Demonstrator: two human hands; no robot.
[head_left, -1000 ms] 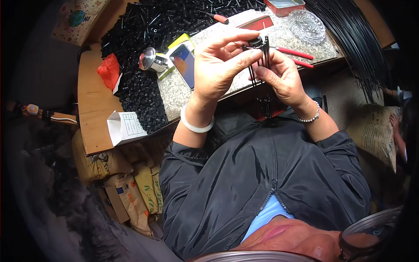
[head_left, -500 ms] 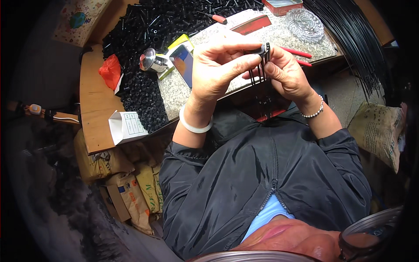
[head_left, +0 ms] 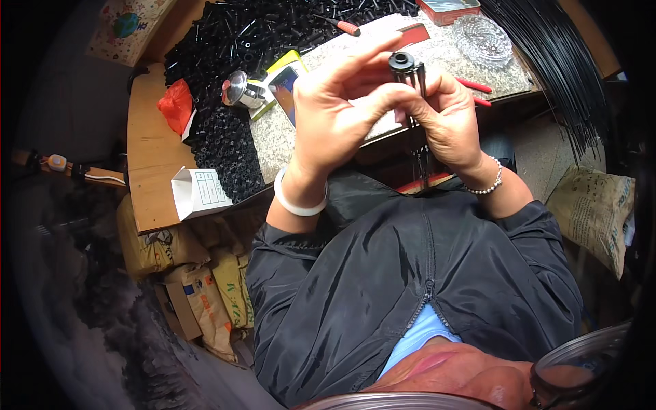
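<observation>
Over the near edge of the table, a bundle of thin black rods (head_left: 418, 147) hangs down, topped by a round black cap (head_left: 402, 63) with a hole in its middle. My left hand (head_left: 331, 119) has its thumb pressed on the rods just below the cap, while some of its fingers stretch up behind. From the other side, my right hand (head_left: 452, 126) pinches the same rods between thumb and fingers. Both thumbs nearly meet there. How the rods join the cap is partly hidden by the fingers.
Black small parts (head_left: 225, 61) heap across the table's back and left. Near them are a phone (head_left: 284, 96), a metal-topped container (head_left: 239, 90), a red bag (head_left: 175, 107) and a white box (head_left: 200, 193). Red-handled pliers (head_left: 475, 86), a glass dish (head_left: 484, 41) and long black rods (head_left: 557, 75) lie right.
The cap has tipped, so its holed top now faces up. My left hand has moved slightly down and left, its fingers spreading upward. My right hand has shifted a little lower along the rods.
</observation>
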